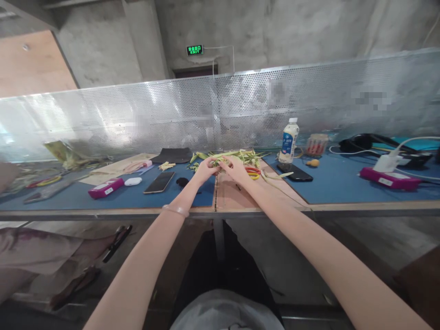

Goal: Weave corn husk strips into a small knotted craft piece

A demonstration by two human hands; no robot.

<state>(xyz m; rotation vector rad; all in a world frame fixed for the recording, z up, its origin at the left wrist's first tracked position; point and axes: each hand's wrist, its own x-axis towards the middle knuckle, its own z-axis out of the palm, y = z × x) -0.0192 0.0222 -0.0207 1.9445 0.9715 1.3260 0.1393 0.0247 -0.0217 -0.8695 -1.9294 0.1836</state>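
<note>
A loose pile of pale green and yellowish plant strips [249,158], like leaves or husks, lies at the back of the table. My left hand [206,169] and my right hand [234,168] meet at its near left edge. The fingers of both hands curl inward around some of the green strips, fingertips close together. Just right of my right hand lie scissors [253,172] with red and yellow handles. A clear bracelet [176,210] circles my left wrist.
Left of my hands lie a dark phone [159,182], a white case [133,181] and a purple box [106,188]. On the right are a bottle [288,143], a black phone [294,172] and a purple power strip [390,178]. A perforated metal screen [165,117] stands behind. Someone's legs show lower left.
</note>
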